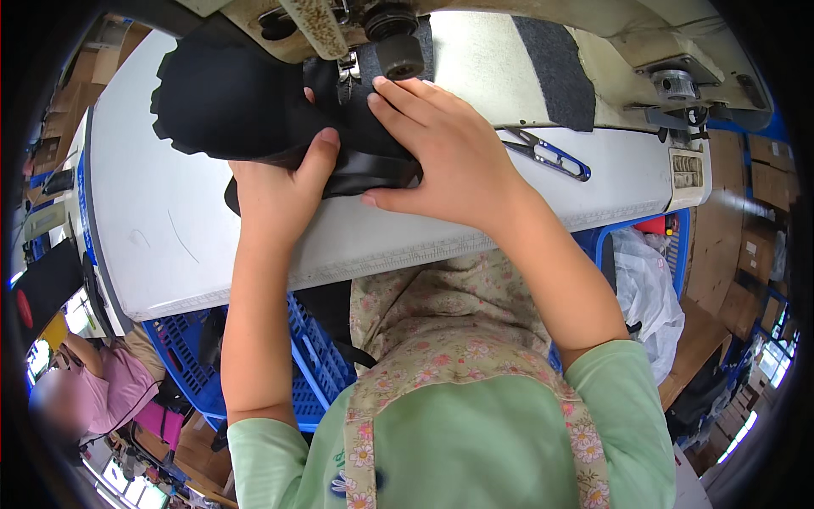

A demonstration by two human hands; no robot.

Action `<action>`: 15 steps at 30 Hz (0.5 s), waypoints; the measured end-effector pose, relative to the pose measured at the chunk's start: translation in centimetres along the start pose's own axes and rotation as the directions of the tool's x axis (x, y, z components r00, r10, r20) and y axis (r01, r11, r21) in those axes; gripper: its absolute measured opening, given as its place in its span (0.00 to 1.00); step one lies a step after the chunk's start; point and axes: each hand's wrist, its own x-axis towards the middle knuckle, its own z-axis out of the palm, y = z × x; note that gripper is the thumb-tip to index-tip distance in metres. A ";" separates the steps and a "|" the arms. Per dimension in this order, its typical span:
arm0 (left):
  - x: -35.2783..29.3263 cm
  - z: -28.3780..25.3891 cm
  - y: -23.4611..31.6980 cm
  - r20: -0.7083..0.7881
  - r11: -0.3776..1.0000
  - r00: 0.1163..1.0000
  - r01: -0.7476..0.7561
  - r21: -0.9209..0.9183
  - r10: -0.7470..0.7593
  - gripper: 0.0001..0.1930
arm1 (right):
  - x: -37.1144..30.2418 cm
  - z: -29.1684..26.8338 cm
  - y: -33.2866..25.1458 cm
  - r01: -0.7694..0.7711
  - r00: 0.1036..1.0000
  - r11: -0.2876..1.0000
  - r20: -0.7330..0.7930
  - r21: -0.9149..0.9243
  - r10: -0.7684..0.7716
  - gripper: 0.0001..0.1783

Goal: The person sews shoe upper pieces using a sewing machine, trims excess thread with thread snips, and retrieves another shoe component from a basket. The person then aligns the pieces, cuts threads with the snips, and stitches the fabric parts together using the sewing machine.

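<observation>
A black piece of soft material with a notched left edge lies bunched on the sewing machine's bed. Its shiny black fold faces me. My left hand grips the near left part, thumb on top and most fingers hidden underneath. My right hand rests on the right part with fingers stretched toward the presser foot and thumb spread out along the near edge. The material reaches under the foot; the needle tip is too small to make out.
Thread snips with blue handles lie right of my right hand. A dark grey strip crosses the machine bed. Blue crates stand below the white table, one holding clear plastic. Another person sits at lower left.
</observation>
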 end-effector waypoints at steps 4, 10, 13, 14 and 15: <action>0.3 0.3 0.1 -0.070 0.997 0.996 -0.058 0.057 0.062 0.18 | 0.2 0.0 0.1 -0.005 1.000 1.000 0.016 0.015 0.004 0.45; 0.5 0.8 0.1 -0.137 0.991 0.985 -0.097 0.091 0.109 0.17 | 0.1 -0.1 0.4 0.003 1.000 1.000 0.015 0.001 -0.004 0.45; 0.5 0.8 0.1 -0.157 0.989 0.980 -0.113 0.091 0.127 0.17 | 0.2 0.0 0.4 -0.004 1.000 0.999 0.025 0.048 0.002 0.45; 0.5 0.8 0.1 -0.161 0.988 0.978 -0.123 0.091 0.136 0.16 | 0.2 -0.1 0.4 0.004 0.999 1.000 0.034 0.011 -0.004 0.45; 0.6 0.8 0.2 -0.161 0.988 0.977 -0.123 0.093 0.137 0.16 | 0.2 -0.2 0.4 0.012 0.999 1.000 0.044 -0.027 -0.011 0.46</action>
